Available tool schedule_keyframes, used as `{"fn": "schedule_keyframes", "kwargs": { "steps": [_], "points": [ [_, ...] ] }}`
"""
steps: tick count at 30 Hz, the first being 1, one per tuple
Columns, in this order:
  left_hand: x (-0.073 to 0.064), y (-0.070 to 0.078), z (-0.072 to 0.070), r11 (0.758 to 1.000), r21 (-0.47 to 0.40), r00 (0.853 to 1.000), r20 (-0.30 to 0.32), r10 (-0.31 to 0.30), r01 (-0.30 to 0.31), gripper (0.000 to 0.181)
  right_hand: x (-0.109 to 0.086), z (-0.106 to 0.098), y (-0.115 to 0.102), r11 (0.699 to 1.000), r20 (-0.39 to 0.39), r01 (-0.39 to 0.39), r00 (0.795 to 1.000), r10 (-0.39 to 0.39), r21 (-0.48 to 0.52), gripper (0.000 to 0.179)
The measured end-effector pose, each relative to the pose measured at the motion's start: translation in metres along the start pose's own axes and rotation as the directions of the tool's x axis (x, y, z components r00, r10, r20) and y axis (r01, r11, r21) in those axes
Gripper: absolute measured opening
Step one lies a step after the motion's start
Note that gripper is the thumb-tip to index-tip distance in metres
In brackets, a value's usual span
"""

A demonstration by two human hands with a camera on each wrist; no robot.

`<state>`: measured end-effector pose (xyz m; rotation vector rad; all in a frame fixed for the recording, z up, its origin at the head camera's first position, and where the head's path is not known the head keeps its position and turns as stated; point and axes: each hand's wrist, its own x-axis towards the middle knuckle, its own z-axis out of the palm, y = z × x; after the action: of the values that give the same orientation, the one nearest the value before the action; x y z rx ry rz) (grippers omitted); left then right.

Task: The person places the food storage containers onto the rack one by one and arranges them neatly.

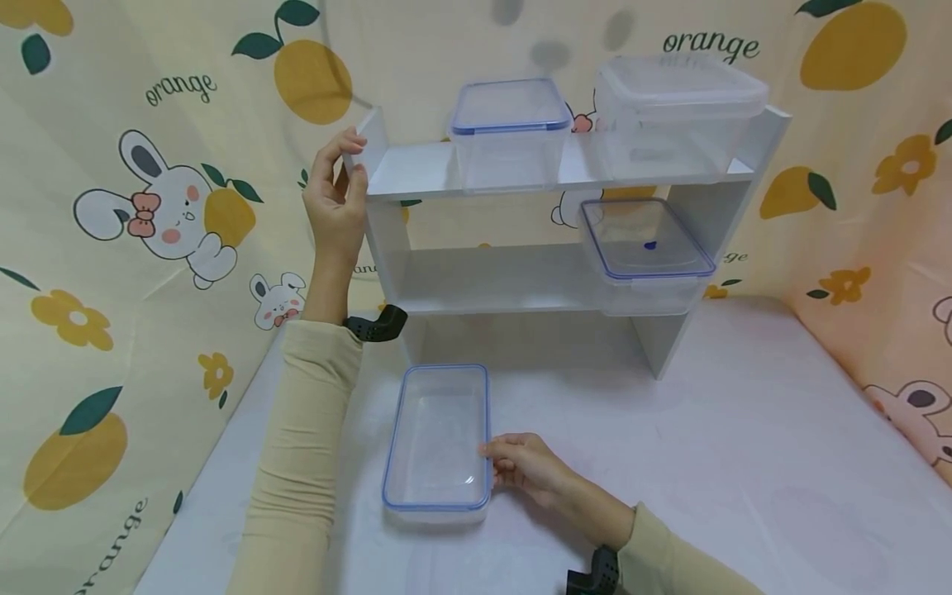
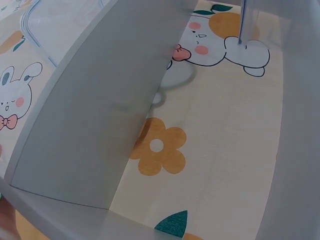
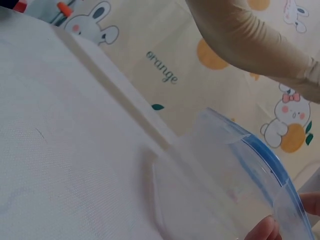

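On the table lies a clear plastic food container [image 1: 439, 434] with a blue-edged lid, lengthwise in front of the white shelf [image 1: 491, 277]. My right hand [image 1: 530, 467] pinches its right edge between thumb and fingers. In the right wrist view the container [image 3: 200, 172] appears tilted, with fingertips [image 3: 262, 230] at its blue rim. Higher up, my left hand [image 1: 338, 194] grips the top of the shelf's left side panel. Shelf boards [image 2: 95, 110] fill much of the left wrist view, where that hand is almost wholly hidden.
Two lidded containers stand on the top board, a blue-edged one [image 1: 509, 149] and a larger clear one [image 1: 677, 124]. Another blue-lidded container [image 1: 650, 248] sits at the right of the middle board. Patterned cloth [image 1: 164, 347] hangs behind and beside the white table [image 1: 744, 463].
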<state>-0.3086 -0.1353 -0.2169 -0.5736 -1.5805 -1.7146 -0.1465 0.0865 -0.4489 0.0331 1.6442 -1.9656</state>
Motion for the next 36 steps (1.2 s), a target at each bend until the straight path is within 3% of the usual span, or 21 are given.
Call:
{"fn": "schedule_keyframes", "kwargs": {
  "steps": [5,12,21,31,36],
  "points": [
    [-0.005,0.010,0.002,1.000,0.004,1.000,0.004,-0.003,0.003,0.023,-0.001,0.000,0.000,1.000,0.000,0.009,1.000,-0.009,-0.005,0.025],
    [0.002,-0.009,-0.001,0.999,-0.004,0.999,0.002,0.044,-0.044,0.025,-0.003,-0.001,-0.003,0.999,0.018,0.037,0.999,-0.037,-0.023,0.011],
    [0.003,-0.014,-0.002,0.995,-0.001,0.995,0.007,0.099,-0.099,0.025,-0.004,-0.004,-0.009,0.995,0.048,0.095,0.994,-0.094,-0.027,0.007],
    [0.004,-0.013,-0.002,0.996,-0.003,0.996,0.002,0.084,-0.084,0.025,-0.009,-0.007,-0.013,0.994,0.001,0.084,0.996,-0.085,-0.072,0.011],
    [0.001,-0.006,-0.001,0.999,-0.015,0.999,-0.003,0.042,-0.042,0.026,-0.011,-0.009,-0.014,0.993,-0.018,0.086,0.996,-0.088,-0.077,0.010]
  ]
}}
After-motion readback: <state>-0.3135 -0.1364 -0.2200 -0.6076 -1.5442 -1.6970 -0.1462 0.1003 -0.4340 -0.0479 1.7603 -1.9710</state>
